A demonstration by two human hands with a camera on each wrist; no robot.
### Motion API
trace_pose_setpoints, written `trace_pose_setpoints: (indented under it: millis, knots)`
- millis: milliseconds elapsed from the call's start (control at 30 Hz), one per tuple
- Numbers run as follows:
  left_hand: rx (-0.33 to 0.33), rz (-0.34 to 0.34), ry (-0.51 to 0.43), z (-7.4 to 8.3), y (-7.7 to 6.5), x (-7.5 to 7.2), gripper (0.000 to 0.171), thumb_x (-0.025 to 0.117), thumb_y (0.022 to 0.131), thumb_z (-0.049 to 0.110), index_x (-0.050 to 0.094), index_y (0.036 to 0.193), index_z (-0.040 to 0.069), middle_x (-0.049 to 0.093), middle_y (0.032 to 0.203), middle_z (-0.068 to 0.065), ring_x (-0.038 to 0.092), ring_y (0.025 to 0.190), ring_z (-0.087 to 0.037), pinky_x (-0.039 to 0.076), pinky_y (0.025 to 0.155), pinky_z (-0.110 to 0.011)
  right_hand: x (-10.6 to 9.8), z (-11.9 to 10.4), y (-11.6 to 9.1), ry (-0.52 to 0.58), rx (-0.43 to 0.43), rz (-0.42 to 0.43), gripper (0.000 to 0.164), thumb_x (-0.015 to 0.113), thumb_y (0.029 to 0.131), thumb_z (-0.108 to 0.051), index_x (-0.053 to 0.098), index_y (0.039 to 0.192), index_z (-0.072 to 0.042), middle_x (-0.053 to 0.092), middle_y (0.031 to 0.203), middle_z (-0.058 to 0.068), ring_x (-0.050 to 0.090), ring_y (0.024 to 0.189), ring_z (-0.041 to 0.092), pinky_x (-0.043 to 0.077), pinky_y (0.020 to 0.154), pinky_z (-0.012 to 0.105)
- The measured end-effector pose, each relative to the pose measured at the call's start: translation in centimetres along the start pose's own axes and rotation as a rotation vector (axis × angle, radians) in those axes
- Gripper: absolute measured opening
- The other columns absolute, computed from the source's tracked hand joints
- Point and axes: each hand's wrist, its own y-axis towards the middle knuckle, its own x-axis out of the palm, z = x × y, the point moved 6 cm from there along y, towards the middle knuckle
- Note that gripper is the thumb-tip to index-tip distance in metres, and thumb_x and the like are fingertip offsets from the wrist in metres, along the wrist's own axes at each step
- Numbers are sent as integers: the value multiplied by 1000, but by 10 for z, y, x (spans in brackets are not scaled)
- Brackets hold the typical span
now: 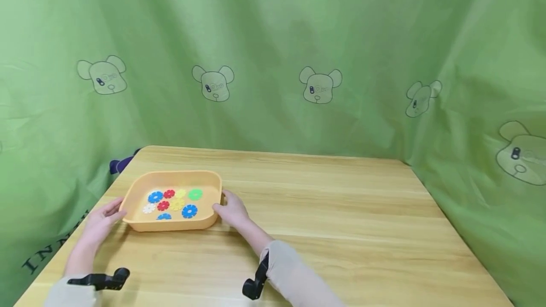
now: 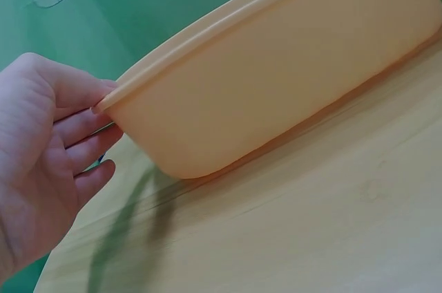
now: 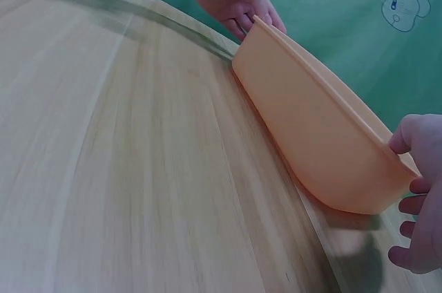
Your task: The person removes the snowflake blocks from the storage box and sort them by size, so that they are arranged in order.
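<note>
An orange plastic tray (image 1: 170, 225) stands at the left of the table, its near wall facing me. Inside lie several flower-shaped plastic discs, among them a blue disc (image 1: 189, 211), a green disc (image 1: 195, 194), a red disc (image 1: 163, 206) and a white disc (image 1: 149, 208). My left hand (image 1: 100, 221) pinches the rim at the left end, thumb on top and fingers beneath, as the left wrist view shows of the tray (image 2: 276, 65). At the opposite end my right hand (image 1: 232, 209) grips the rim, thumb over the edge and fingers under it.
The wooden table (image 1: 341, 212) stretches off to the right. A green curtain (image 1: 273, 27) printed with bear heads hangs behind it and along both sides. Something purple (image 1: 122, 164) shows past the table's left back edge. Each wrist wears a black camera mount (image 1: 256, 281).
</note>
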Motion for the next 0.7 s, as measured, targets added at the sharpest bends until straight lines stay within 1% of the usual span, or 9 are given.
trace_pose_setpoints:
  millis: [67, 133, 200, 300, 367, 467, 567, 600, 700]
  knots:
    - [20, -8, -16, 2, 1, 5, 64, 49, 96, 20, 16, 144, -7, 20, 144, -29, 20, 132, -44, 19, 108, -52, -5, 4, -2, 11, 0, 3, 61, 59, 78, -16, 44, 136, -1, 47, 136, 15, 42, 125, 32, 35, 102, 49]
    - [40, -23, -26, 5, 2, 11, 64, 50, 96, 17, 15, 144, -7, 19, 144, -30, 20, 132, -45, 20, 108, -52, -10, 8, -3, 14, 0, 7, 62, 58, 77, -16, 44, 136, -1, 46, 137, 15, 40, 126, 33, 33, 103, 50]
    - [59, -30, -6, 9, 3, 16, 63, 51, 95, 14, 16, 144, -7, 21, 144, -30, 22, 132, -44, 26, 108, -39, -16, 12, -4, 4, 0, 12, 63, 58, 77, -15, 44, 136, -1, 46, 137, 15, 40, 127, 33, 33, 104, 50]
    - [79, -41, 5, 15, 3, 24, 64, 52, 93, 11, 18, 143, -7, 23, 144, -30, 26, 131, -43, 34, 100, -18, -25, 18, -7, -3, -3, 11, 64, 58, 76, -16, 43, 136, 0, 45, 138, 15, 38, 128, 34, 32, 104, 50]
    - [95, -43, 14, 19, 3, 30, 63, 53, 92, 10, 20, 143, -8, 25, 143, -30, 28, 130, -43, 35, 94, -12, -32, 23, -8, -13, -8, 8, 63, 58, 77, -17, 43, 136, -1, 45, 138, 15, 38, 128, 34, 31, 104, 50]
    - [128, -45, 15, 25, 3, 39, 62, 54, 91, 7, 22, 141, -10, 25, 142, -32, 29, 129, -44, 33, 103, -28, -42, 30, -11, -16, -18, 9, 62, 58, 78, -18, 44, 136, -1, 45, 138, 15, 37, 129, 34, 30, 105, 51]
    - [163, -47, 14, 29, 4, 49, 61, 55, 90, 6, 24, 140, -12, 24, 142, -32, 28, 129, -46, 25, 106, -47, -53, 38, -14, -21, -19, 19, 62, 57, 77, -18, 44, 136, -2, 45, 138, 15, 36, 129, 35, 29, 105, 53]
    - [171, -51, 10, 31, 4, 53, 61, 55, 90, 6, 24, 139, -12, 24, 142, -32, 27, 129, -46, 22, 106, -51, -57, 41, -16, -22, -20, 23, 62, 58, 77, -18, 44, 136, -2, 45, 138, 16, 36, 129, 36, 29, 104, 54]
    - [195, -55, -4, 35, 4, 66, 61, 56, 90, 6, 26, 139, -13, 24, 143, -32, 27, 130, -46, 21, 107, -51, -69, 50, -21, -20, -6, 28, 64, 57, 77, -19, 43, 137, -2, 43, 139, 16, 34, 130, 37, 27, 105, 56]
